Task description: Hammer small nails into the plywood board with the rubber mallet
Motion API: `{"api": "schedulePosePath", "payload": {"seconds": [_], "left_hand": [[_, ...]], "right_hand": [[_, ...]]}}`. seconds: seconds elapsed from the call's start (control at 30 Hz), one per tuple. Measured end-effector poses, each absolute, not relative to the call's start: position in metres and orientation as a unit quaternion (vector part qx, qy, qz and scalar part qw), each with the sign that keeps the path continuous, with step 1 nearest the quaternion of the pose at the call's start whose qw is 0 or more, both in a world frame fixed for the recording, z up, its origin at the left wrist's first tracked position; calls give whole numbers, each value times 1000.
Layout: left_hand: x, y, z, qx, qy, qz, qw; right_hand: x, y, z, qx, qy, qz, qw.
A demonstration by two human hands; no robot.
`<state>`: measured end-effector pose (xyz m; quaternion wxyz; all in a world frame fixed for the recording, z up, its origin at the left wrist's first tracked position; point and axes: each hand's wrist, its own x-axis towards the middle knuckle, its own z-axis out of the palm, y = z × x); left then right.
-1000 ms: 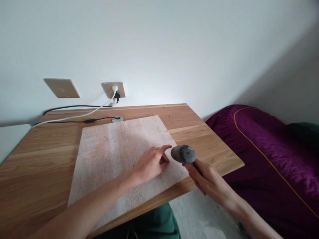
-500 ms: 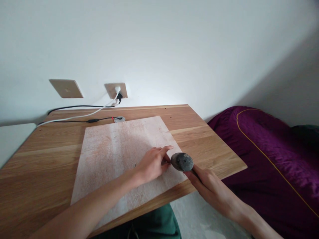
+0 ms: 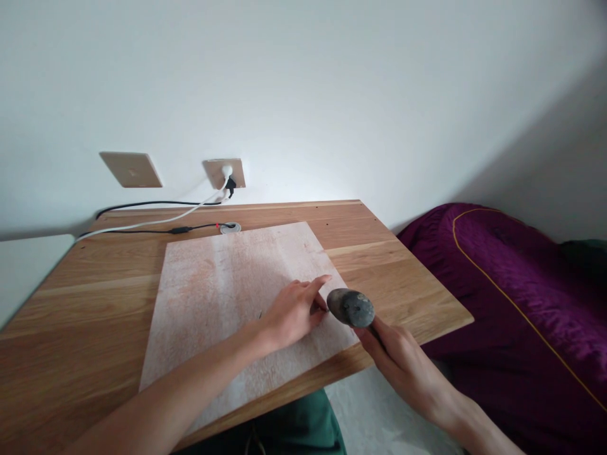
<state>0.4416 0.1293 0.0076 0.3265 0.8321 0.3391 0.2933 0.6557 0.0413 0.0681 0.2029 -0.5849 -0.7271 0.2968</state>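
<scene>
My right hand (image 3: 403,354) is wrapped round the handle of a hammer (image 3: 351,308). Its dark, worn head is raised just to the right of my left fingertips, apart from them as far as I can see. My left hand (image 3: 294,313) rests over the right part of a pale, scuffed board (image 3: 213,297), thumb and fingers pinched together and the index finger stretched out. Whatever the pinch holds is too small and hidden to make out. Left of my left wrist, a thin dark nail-like piece (image 3: 260,314) stands up from the board.
The board lies on a wooden table (image 3: 389,265) against a white wall. Black and white cables (image 3: 142,224) run along the back to a wall socket (image 3: 225,173) and a round grommet (image 3: 230,227). Purple bedding (image 3: 512,303) is to the right, beyond the table's edge.
The hammer head has shifted slightly right and tilted a little away from my left fingers. My left hand keeps its pinch in nearly the same place. The view has swung slightly.
</scene>
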Motion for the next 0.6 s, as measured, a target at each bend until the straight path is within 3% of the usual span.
{"api": "schedulePosePath", "payload": {"seconds": [0.43,0.6], "left_hand": [[431,136,33,861,314,236,322],[379,157,45,863,355,273,234]], "right_hand": [[663,35,50,-639,-660,305,251],[663,39,39,-691,-641,244,229]]}}
